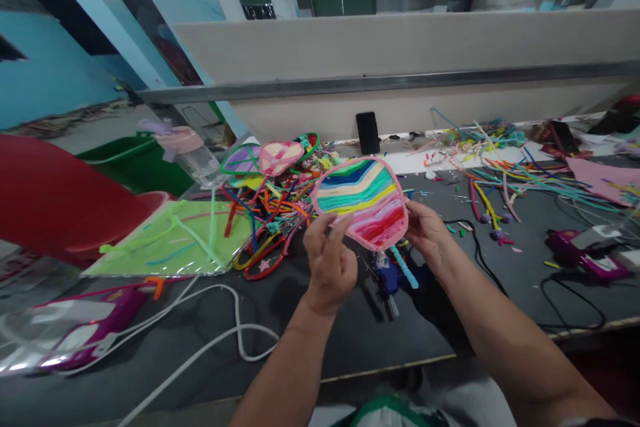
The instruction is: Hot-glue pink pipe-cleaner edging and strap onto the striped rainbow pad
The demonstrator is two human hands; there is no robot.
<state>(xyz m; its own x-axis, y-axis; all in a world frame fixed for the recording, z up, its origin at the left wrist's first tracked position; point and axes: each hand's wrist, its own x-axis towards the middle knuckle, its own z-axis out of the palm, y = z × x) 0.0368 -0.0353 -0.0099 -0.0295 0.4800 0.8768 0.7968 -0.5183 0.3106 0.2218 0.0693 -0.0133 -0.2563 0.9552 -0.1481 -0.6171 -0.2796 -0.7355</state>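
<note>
Bare arms (297,360) reach the stripy fan (360,203): L hand (330,260) half curled, loose at its near edge, R hand (427,233) pinching its side, prob. checking; next needs soft touch.

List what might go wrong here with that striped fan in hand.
The right fingers grip the striped fan at its edge, so its rim might bend under a firm pinch. Its pale blue handle appears right by a blue tool and could snag; whether they touch is unclear. The white cord loops close to the left forearm, which might catch and drag it.
</note>
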